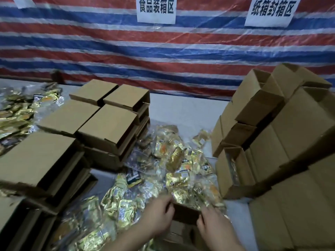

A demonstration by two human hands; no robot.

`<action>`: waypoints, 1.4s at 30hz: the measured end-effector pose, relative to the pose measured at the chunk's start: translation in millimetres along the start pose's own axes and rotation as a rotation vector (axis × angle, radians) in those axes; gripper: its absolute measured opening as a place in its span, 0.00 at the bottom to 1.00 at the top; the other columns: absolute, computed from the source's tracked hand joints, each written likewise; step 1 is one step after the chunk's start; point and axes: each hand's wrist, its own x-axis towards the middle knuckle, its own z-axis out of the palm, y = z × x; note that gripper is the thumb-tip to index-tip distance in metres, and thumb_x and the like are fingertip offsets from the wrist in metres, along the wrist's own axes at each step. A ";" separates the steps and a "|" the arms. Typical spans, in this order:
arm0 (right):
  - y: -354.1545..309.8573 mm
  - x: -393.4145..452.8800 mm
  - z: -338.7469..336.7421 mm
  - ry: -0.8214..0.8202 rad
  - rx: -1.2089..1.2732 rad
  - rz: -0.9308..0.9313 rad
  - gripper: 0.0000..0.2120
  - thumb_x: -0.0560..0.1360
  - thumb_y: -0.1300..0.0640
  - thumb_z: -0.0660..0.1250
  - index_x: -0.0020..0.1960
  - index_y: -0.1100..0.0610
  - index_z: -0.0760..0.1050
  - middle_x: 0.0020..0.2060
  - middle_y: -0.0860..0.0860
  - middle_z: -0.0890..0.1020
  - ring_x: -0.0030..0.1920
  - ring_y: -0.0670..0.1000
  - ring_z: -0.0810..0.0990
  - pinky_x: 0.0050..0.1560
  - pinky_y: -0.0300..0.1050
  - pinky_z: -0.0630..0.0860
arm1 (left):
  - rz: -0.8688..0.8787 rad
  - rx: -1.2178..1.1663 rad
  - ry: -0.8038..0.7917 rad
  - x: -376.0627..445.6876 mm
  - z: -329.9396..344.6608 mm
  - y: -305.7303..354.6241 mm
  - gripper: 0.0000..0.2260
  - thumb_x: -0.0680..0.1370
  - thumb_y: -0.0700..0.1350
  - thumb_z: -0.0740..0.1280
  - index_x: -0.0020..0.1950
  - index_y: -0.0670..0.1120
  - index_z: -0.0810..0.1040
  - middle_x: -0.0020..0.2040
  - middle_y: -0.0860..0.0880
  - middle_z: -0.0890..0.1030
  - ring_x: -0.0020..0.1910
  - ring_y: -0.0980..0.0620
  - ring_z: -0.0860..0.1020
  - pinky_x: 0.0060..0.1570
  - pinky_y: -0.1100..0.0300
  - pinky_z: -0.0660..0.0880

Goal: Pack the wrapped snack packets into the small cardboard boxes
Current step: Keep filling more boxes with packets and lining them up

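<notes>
Meanwhile, at the left of the frame, closed cardboard boxes stand stacked in rows, with a scatter of gold packets behind them at the far left edge. Low in the centre, the left hand curls its fingers over the left end of a small open box; the right hand grips the opposite end, fingers bent over the rim. Both hands hold the box alone, and neither has a packet.

The box's long axis runs left to right across the lower frame, its mouth facing up and slightly away from the person. Whether anything lies inside cannot be told; the interior is dark.

The pile of wrapped snack packets lies just beyond the box's far rim, spreading toward the centre of the frame and down to the lower left. The nearest packets touch or nearly touch that rim, about equally close to either hand. They point every way, with no common axis.

At the right, open empty boxes tower in a leaning stack.
</notes>
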 end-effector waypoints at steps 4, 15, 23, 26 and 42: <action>-6.7 -11.0 22.5 -0.060 -0.080 0.010 0.13 0.81 0.48 0.53 0.62 0.49 0.68 0.68 0.50 0.71 0.69 0.52 0.69 0.58 0.48 0.74 | -0.008 -0.001 0.020 -13.0 18.6 -20.7 0.05 0.81 0.47 0.61 0.50 0.53 0.76 0.46 0.58 0.77 0.46 0.61 0.75 0.50 0.64 0.73; -3.2 -1.2 14.1 -0.032 -0.108 -0.082 0.19 0.77 0.52 0.62 0.67 0.54 0.72 0.78 0.53 0.61 0.78 0.55 0.59 0.71 0.50 0.69 | -0.017 -0.064 0.024 -10.6 31.3 -23.2 0.09 0.79 0.46 0.66 0.46 0.61 0.73 0.46 0.63 0.76 0.48 0.68 0.75 0.48 0.77 0.68; -7.1 2.9 23.0 -0.124 -0.111 -0.026 0.14 0.79 0.52 0.58 0.63 0.54 0.70 0.74 0.52 0.67 0.78 0.51 0.57 0.70 0.50 0.69 | -0.017 -0.071 0.045 -9.0 35.1 -37.0 0.03 0.79 0.48 0.66 0.50 0.56 0.78 0.49 0.62 0.77 0.50 0.67 0.76 0.55 0.69 0.72; -6.2 1.4 21.4 -0.127 -0.106 -0.016 0.14 0.79 0.52 0.58 0.63 0.54 0.69 0.72 0.53 0.69 0.76 0.51 0.61 0.69 0.50 0.70 | -0.024 -0.062 0.028 -7.6 36.6 -37.1 0.03 0.79 0.48 0.66 0.50 0.54 0.78 0.49 0.61 0.78 0.50 0.66 0.76 0.54 0.70 0.72; -11.8 5.0 13.7 -0.159 -0.123 -0.116 0.24 0.79 0.45 0.57 0.70 0.56 0.70 0.71 0.54 0.73 0.77 0.56 0.61 0.76 0.61 0.40 | 0.043 0.142 0.136 59.2 16.1 -12.6 0.12 0.82 0.57 0.58 0.55 0.54 0.78 0.52 0.56 0.80 0.47 0.61 0.77 0.51 0.62 0.77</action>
